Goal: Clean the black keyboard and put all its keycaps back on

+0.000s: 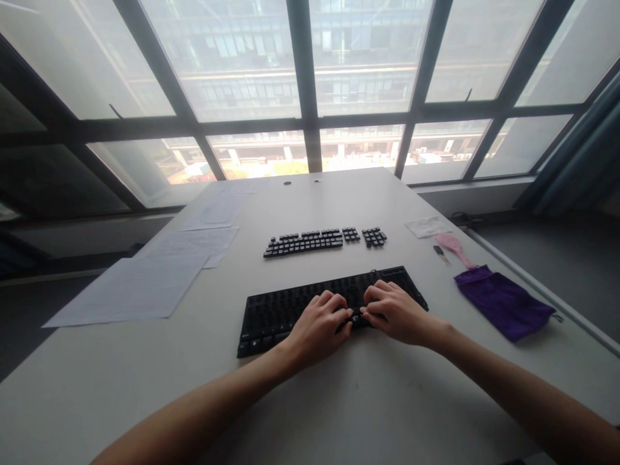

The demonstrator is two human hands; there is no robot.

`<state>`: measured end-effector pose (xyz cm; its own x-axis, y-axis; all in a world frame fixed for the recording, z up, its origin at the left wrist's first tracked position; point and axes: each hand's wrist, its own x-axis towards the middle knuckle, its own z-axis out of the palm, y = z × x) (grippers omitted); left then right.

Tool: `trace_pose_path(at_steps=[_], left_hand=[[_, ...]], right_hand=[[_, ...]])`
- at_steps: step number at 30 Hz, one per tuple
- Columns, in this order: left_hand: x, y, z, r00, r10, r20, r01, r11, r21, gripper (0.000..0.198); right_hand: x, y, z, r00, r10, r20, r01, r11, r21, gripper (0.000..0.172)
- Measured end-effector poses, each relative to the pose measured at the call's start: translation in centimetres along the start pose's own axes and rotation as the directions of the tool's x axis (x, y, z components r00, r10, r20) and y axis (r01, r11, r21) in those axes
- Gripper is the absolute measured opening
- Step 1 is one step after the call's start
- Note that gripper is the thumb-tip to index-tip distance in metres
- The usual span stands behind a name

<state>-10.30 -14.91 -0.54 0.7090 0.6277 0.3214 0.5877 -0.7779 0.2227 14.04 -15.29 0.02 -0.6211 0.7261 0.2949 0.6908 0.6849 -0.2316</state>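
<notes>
A black keyboard (285,312) lies at a slant on the white table, most of its upper rows bare of keycaps. Keycaps still sit along its front edge at the left. My left hand (322,323) is closed over the front middle of the keyboard, fingers curled and thumb low. Facing it, my right hand (390,310) is closed too, its fingertips pinched down at the same spot. A dark keycap (357,319) with a pale mark shows between the fingertips of both hands; the fingers partly hide it. Behind the keyboard, loose keycaps (305,243) stand grouped in keyboard order.
Sheets of paper (130,290) overlap on the left of the table (203,387). To the right lie a purple cloth pouch (501,300), a pink handled item (453,247), a small key-like item (440,254) and a clear plastic bag (428,227). Large windows stand beyond the table.
</notes>
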Motion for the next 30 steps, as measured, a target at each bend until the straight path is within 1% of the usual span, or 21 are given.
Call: trace_pose_path(at_steps=[4,6,9,10,12,15,17,19,20,23,24,25,27,28,30], left_hand=[[-0.2,-0.4,0.6,0.996,-0.038,-0.076,0.035,0.999,-0.039,0.026],[-0.3,-0.6,0.7,0.993,-0.046,-0.108,0.043,0.999,-0.034,0.028],[-0.4,-0.5,0.7,0.994,-0.012,-0.110,0.012,1.000,-0.003,0.025],[-0.4,-0.4,0.6,0.995,0.001,-0.103,-0.001,1.000,0.007,0.024],[-0.6,-0.1,0.4,0.996,0.011,-0.088,-0.009,1.000,0.021,0.022],[-0.5,0.3,-0.1,0.997,-0.008,-0.077,0.009,1.000,0.014,0.019],[0.2,0.3,-0.6,0.996,-0.023,-0.084,0.022,1.000,-0.009,0.021],[1.7,-0.2,-1.3,0.994,-0.040,-0.101,0.037,0.999,-0.032,0.025],[2.9,-0.7,-1.5,0.992,-0.050,-0.112,0.046,0.998,-0.038,0.026],[7.6,-2.7,-1.6,0.986,-0.075,-0.151,0.070,0.997,-0.036,0.023],[9.5,-3.5,-1.3,0.983,-0.079,-0.165,0.074,0.997,-0.039,0.021],[11.3,-4.3,-0.8,0.982,-0.087,-0.166,0.082,0.996,-0.038,0.019],[14.8,-5.7,0.4,0.981,-0.136,-0.136,0.135,0.991,-0.017,0.018],[16.3,-6.2,1.2,0.980,-0.167,-0.108,0.169,0.986,0.002,0.017],[18.5,-7.0,2.6,0.978,-0.194,-0.080,0.196,0.980,0.020,0.017]], right_hand=[[-0.8,0.6,0.6,0.996,0.023,-0.087,-0.014,0.994,0.105,0.018],[-1.1,0.9,0.7,0.988,0.029,-0.152,-0.005,0.988,0.152,0.018],[-1.1,1.0,0.7,0.971,0.042,-0.234,0.004,0.981,0.196,0.019],[-1.1,1.0,0.6,0.971,0.043,-0.237,0.006,0.980,0.201,0.018],[-1.2,0.7,0.6,0.978,0.032,-0.206,0.010,0.980,0.198,0.015],[-1.2,0.5,0.6,0.987,0.020,-0.159,0.010,0.983,0.185,0.012],[-0.9,0.9,0.3,0.984,0.042,-0.174,-0.010,0.983,0.183,0.012],[-0.4,2.3,-0.3,0.969,0.099,-0.226,-0.058,0.982,0.180,0.013],[0.1,3.4,-0.6,0.954,0.142,-0.264,-0.098,0.980,0.173,0.014],[2.0,7.8,-1.5,0.894,0.258,-0.366,-0.235,0.966,0.107,0.017],[2.8,9.4,-1.7,0.885,0.277,-0.375,-0.271,0.960,0.071,0.017],[3.6,11.0,-1.7,0.880,0.294,-0.372,-0.304,0.952,0.035,0.017],[5.0,13.6,-1.5,0.882,0.336,-0.330,-0.368,0.929,-0.037,0.016],[5.6,14.6,-1.3,0.887,0.353,-0.297,-0.391,0.917,-0.077,0.016],[6.6,15.9,-0.8,0.899,0.374,-0.227,-0.412,0.899,-0.150,0.016]])
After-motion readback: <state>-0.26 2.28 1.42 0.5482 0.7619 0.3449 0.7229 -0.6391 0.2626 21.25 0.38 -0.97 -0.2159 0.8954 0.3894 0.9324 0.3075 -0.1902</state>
